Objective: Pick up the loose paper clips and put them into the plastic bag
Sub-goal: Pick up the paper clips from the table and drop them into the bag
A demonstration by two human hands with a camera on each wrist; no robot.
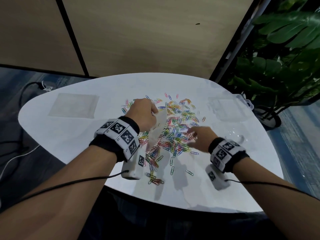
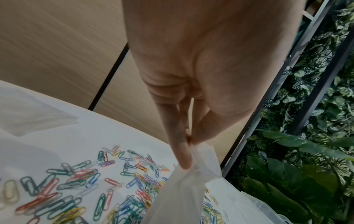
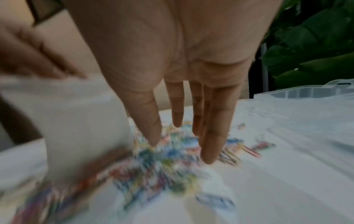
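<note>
Several coloured paper clips [image 1: 174, 129] [image 2: 80, 189] [image 3: 172, 163] lie scattered in a pile on the white table [image 1: 78, 135]. My left hand [image 1: 143, 113] [image 2: 188, 144] pinches the top edge of a small clear plastic bag [image 1: 160, 125] [image 2: 184, 189] [image 3: 82, 121], which hangs upright over the pile's left side. My right hand [image 1: 197, 137] [image 3: 184, 136] hovers just right of the bag, its fingers straight and pointing down at the clips, tips at or touching the pile. The right wrist view is blurred by motion.
A flat clear bag [image 1: 74, 105] lies at the table's far left. A clear plastic box [image 1: 230, 108] [image 3: 310, 91] sits at the far right, with crumpled clear film [image 1: 237, 135] nearer. A leafy plant [image 1: 280, 54] stands right of the table. Cables [image 1: 22, 94] run on the floor at left.
</note>
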